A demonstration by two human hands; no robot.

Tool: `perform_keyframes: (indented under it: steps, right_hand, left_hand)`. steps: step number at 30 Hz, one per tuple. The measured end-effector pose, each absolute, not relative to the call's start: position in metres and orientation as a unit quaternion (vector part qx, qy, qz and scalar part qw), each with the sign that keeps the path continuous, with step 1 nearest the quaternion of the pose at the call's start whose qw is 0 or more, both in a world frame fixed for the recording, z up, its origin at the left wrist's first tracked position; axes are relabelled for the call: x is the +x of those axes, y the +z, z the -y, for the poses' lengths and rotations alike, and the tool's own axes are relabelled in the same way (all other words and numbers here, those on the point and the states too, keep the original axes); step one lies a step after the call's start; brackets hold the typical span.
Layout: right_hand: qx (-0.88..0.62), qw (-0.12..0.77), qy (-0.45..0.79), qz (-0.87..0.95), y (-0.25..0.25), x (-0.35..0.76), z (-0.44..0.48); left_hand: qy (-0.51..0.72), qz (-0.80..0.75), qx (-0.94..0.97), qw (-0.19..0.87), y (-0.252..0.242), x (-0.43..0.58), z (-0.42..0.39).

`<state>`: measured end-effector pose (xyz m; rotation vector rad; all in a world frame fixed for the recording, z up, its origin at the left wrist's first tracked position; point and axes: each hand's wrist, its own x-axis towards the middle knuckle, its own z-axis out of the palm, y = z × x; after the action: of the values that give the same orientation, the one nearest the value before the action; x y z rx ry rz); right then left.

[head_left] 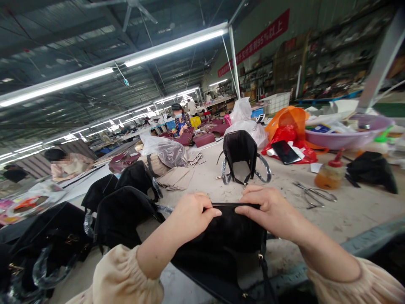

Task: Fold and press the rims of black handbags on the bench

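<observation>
A black handbag [234,230] lies in front of me at the near side of the worktable. My left hand [193,213] pinches its upper edge between thumb and fingers. A short way to the right, my right hand [268,211] grips the same edge, thumb on the near side. The fingertips behind the edge are partly hidden. Just beyond my hands stands another black bag [240,154] with plastic-wrapped handles. Several more black bags [123,215] are heaped to my left.
Scissors [313,196], a bottle of amber liquid [330,175], a phone [286,152] and a purple basin [344,137] are on the right. Cardboard pieces [175,179] and plastic bags [164,150] lie farther back. Two co-workers [182,120] sit beyond, near maroon pieces.
</observation>
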<state>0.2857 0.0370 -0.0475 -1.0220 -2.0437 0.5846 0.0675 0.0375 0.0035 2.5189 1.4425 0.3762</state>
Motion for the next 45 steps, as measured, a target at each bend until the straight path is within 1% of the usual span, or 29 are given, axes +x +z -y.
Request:
perform_keyframes:
  steps: [19, 24, 28, 31, 35, 39, 45]
  right_hand:
    - [-0.396, 0.367, 0.212, 0.814, -0.045, 0.284, -0.040]
    - [-0.426, 0.349, 0.206, 0.809, -0.047, 0.287, -0.041]
    - [-0.450, 0.329, 0.209, 0.804, -0.046, 0.287, -0.038]
    - [-0.463, 0.332, 0.174, 0.803, -0.046, 0.280, -0.039]
    - [-0.456, 0.312, 0.138, 0.822, -0.046, 0.271, -0.043]
    - [-0.456, 0.301, 0.085, 0.833, -0.047, 0.269, -0.045]
    - [-0.437, 0.306, 0.061, 0.843, -0.049, 0.271, -0.046]
  left_hand:
    - [0.090, -0.540, 0.837, 0.033, 0.003, 0.073, -0.042]
    - [0.079, -0.543, 0.835, 0.019, 0.001, 0.073, -0.043]
    - [0.077, -0.547, 0.834, 0.021, 0.000, 0.072, -0.044]
    - [0.080, -0.542, 0.836, 0.021, 0.000, 0.073, -0.044]
    - [0.080, -0.540, 0.837, 0.019, 0.001, 0.074, -0.043]
    - [0.094, -0.537, 0.836, 0.054, 0.004, 0.069, -0.043]
    - [0.066, -0.535, 0.838, 0.082, 0.013, 0.051, -0.044]
